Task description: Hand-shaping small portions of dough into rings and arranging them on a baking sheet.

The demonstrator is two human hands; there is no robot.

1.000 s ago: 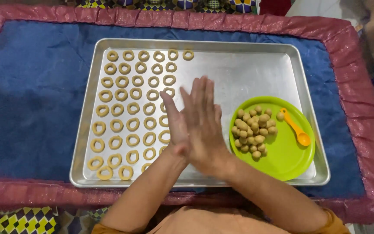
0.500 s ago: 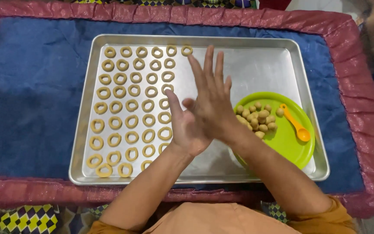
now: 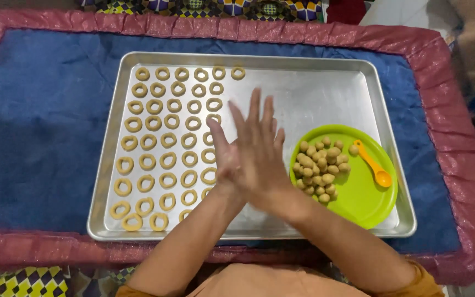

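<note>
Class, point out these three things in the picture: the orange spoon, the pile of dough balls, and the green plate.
orange spoon (image 3: 373,164), head view, on the middle of its handle.
pile of dough balls (image 3: 321,165), head view, at the pile's centre.
green plate (image 3: 361,201), head view, on a bare part of its surface.

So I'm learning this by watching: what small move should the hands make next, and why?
Probably part the palms: the right hand lies pressed over the left hand, hiding whatever is between them, above the tray beside the dough rings.
</note>
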